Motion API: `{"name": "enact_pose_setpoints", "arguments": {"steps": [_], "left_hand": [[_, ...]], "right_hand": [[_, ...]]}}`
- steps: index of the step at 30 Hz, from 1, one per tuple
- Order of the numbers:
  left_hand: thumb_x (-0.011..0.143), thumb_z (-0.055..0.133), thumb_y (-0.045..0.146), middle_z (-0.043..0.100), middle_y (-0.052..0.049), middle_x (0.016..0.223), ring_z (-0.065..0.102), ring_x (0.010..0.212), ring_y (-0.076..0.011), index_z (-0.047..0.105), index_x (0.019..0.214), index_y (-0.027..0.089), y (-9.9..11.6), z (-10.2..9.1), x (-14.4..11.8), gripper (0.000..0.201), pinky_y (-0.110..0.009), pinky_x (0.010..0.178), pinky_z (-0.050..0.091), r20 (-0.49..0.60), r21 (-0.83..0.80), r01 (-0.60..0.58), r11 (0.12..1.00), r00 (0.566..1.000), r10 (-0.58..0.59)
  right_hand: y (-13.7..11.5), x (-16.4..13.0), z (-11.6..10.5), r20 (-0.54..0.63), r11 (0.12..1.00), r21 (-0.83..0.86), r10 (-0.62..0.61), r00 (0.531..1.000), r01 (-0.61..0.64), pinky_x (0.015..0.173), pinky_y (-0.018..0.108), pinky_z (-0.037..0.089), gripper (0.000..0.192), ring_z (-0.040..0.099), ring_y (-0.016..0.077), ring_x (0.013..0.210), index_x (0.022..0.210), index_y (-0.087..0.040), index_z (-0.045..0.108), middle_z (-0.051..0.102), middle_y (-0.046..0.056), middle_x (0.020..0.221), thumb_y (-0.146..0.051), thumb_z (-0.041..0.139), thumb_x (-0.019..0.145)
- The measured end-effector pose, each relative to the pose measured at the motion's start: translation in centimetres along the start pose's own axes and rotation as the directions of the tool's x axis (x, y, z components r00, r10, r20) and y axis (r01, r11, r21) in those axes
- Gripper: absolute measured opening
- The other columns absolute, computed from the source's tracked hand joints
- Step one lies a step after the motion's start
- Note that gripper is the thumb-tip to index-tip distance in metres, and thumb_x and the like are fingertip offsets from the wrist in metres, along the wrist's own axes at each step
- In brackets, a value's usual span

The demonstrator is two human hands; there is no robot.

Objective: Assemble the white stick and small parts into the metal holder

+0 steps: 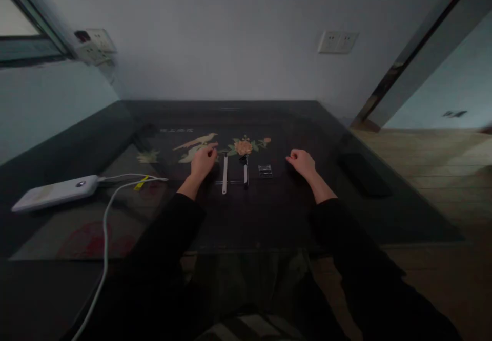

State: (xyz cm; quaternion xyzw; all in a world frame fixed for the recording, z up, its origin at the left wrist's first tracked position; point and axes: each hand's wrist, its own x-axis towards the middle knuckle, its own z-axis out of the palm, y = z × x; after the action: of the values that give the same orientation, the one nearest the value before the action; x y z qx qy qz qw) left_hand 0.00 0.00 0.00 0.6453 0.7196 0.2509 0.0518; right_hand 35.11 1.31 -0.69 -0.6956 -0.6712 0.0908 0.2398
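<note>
You sit at a dark, glossy counter (269,218) that reflects the room. A white cable (105,228) runs from the near edge at 7 o'clock up to a white power bank (57,191) at 9 o'clock. A flat dark object (363,173) lies at 3 o'clock, beside the wooden floor (442,177).

Your two arms in black sleeves reach forward. Your left hand (203,161) rests on the counter with the fingers loosely curled and holds nothing; it is just beside the white bar (225,173). Your right hand (302,162) also rests loosely curled and empty, near the small metal piece (265,170).

Between your hands, at 12 o'clock, the white bar is thin and straight. Next to it is a slim tool with a black head (245,169), and then the small metal piece. I cannot tell what the tool is.

Farther, the counter shows a painted bird and flower (243,146). Behind is a pale wall with a socket plate (337,41).
</note>
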Motion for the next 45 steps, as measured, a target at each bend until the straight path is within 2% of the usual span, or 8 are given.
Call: {"name": "enact_pose_setpoints", "arguments": {"steps": [4, 7, 15, 23, 27, 38, 42, 45], "left_hand": [[0.094, 0.041, 0.032, 0.073, -0.008, 0.100, 0.064, 0.090, -0.0215, 0.068, 0.110, 0.019, 1.4, -0.4, -0.7, 0.034, -0.027, 0.072, 0.040, -0.034, -0.017, -0.033, 0.999, 0.999, 0.032], [0.092, 0.046, 0.032, 0.073, -0.006, 0.092, 0.065, 0.083, -0.0203, 0.066, 0.107, 0.020, 3.2, -0.4, -2.0, 0.027, -0.027, 0.069, 0.040, -0.018, -0.021, -0.074, 0.997, 0.997, 0.074], [0.094, 0.046, 0.034, 0.072, -0.008, 0.087, 0.066, 0.082, -0.0227, 0.064, 0.098, 0.020, 7.8, 0.2, -5.8, 0.023, -0.033, 0.077, 0.042, 0.205, 0.128, -0.315, 0.940, 0.936, 0.286], [0.093, 0.047, 0.049, 0.072, -0.011, 0.088, 0.066, 0.089, -0.0273, 0.064, 0.089, 0.018, 7.9, 1.4, -5.8, 0.036, -0.042, 0.090, 0.040, 0.193, 0.134, -0.314, 0.940, 0.939, 0.286], [0.092, 0.048, 0.047, 0.072, -0.012, 0.091, 0.067, 0.090, -0.0271, 0.064, 0.085, 0.017, 8.5, 1.8, -5.9, 0.034, -0.043, 0.091, 0.040, 0.206, 0.116, -0.328, 0.938, 0.931, 0.300], [0.091, 0.050, 0.041, 0.072, -0.014, 0.086, 0.068, 0.087, -0.0294, 0.065, 0.086, 0.016, 9.0, 1.4, -5.7, 0.030, -0.040, 0.078, 0.047, 0.201, 0.085, -0.215, 0.973, 0.960, 0.195], [0.091, 0.054, 0.037, 0.072, -0.010, 0.081, 0.069, 0.079, -0.0246, 0.061, 0.088, 0.017, 8.7, 1.4, -5.4, 0.021, -0.033, 0.070, 0.048, 0.149, -0.159, -0.155, 0.975, 0.973, 0.178], [0.093, 0.055, 0.036, 0.070, -0.004, 0.070, 0.067, 0.062, -0.0161, 0.056, 0.099, 0.017, 8.6, 1.4, -5.3, 0.020, -0.027, 0.063, 0.048, 0.207, -0.575, -0.002, 0.818, 0.967, 0.148]], "right_hand": [[-0.1, -0.1, -0.1, -0.004, 1.000, 0.006, 0.006, 1.000, -0.006, 0.056, 0.027, 0.025, 0.031, 0.045, 0.0148, 0.061, 0.060, -0.021, 0.042, 0.053, -0.001, 0.065, -0.027, 0.064, 0.080], [-0.2, -0.1, -0.1, 0.001, 1.000, 0.002, 0.003, 1.000, -0.003, 0.056, 0.027, 0.025, 0.031, 0.044, 0.0147, 0.060, 0.059, -0.021, 0.041, 0.053, -0.001, 0.065, -0.027, 0.064, 0.080], [-0.2, -0.2, -0.1, -0.007, 1.000, 0.014, -0.004, 1.000, 0.004, 0.055, 0.027, 0.026, 0.031, 0.045, 0.0147, 0.060, 0.059, -0.021, 0.042, 0.054, 0.000, 0.065, -0.027, 0.063, 0.080], [-0.4, -0.2, -0.1, -0.001, 1.000, 0.003, 0.003, 1.000, -0.003, 0.055, 0.027, 0.025, 0.030, 0.044, 0.0149, 0.061, 0.060, -0.021, 0.043, 0.055, 0.000, 0.067, -0.028, 0.063, 0.081], [-0.4, -0.2, -0.1, -0.010, 1.000, -0.004, 0.002, 1.000, -0.002, 0.055, 0.027, 0.025, 0.028, 0.044, 0.0148, 0.061, 0.060, -0.021, 0.045, 0.056, 0.001, 0.067, -0.028, 0.064, 0.081], [-0.4, -0.2, -0.2, 0.004, 1.000, 0.011, -0.001, 1.000, 0.001, 0.055, 0.027, 0.026, 0.029, 0.044, 0.0145, 0.060, 0.059, -0.021, 0.044, 0.056, 0.000, 0.067, -0.027, 0.063, 0.080], [-0.5, -0.3, -0.3, -0.013, 1.000, 0.029, -0.003, 1.000, 0.003, 0.056, 0.027, 0.026, 0.030, 0.044, 0.0143, 0.060, 0.058, -0.021, 0.042, 0.054, 0.000, 0.066, -0.026, 0.062, 0.080], [-0.9, -0.5, -0.5, -0.039, 0.997, 0.074, -0.012, 0.999, 0.015, 0.057, 0.027, 0.027, 0.032, 0.044, 0.0144, 0.060, 0.057, -0.021, 0.039, 0.052, -0.001, 0.064, -0.024, 0.062, 0.079]]}}
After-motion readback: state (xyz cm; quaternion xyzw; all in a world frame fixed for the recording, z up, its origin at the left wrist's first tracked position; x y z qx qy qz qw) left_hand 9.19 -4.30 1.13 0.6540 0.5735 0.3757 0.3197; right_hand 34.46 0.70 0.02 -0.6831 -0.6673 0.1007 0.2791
